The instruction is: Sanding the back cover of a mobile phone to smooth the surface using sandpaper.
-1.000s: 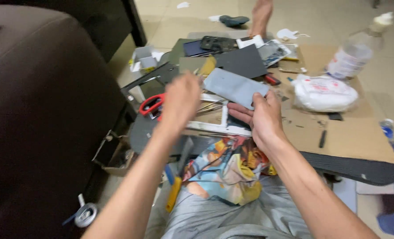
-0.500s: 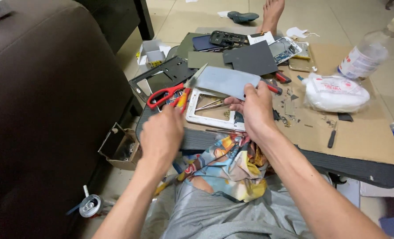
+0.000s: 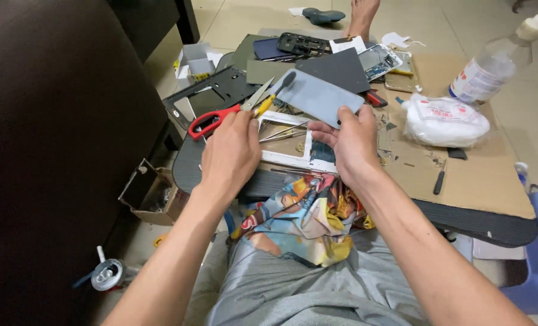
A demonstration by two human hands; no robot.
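My right hand (image 3: 349,142) pinches the grey panel (image 3: 317,96) at 12 o'clock; left hand (image 3: 231,154) fingers curl together onto the yellow tool (image 3: 263,106) by the scissors (image 3: 217,118).

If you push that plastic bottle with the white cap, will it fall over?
Probably. The plastic bottle stands tall and narrow on the floor, so it may tip easily. It looks nearly empty, hence light, and once down its round body would likely roll.

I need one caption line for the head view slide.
Right hand holds a grey panel; left hand rests by red-handled scissors.
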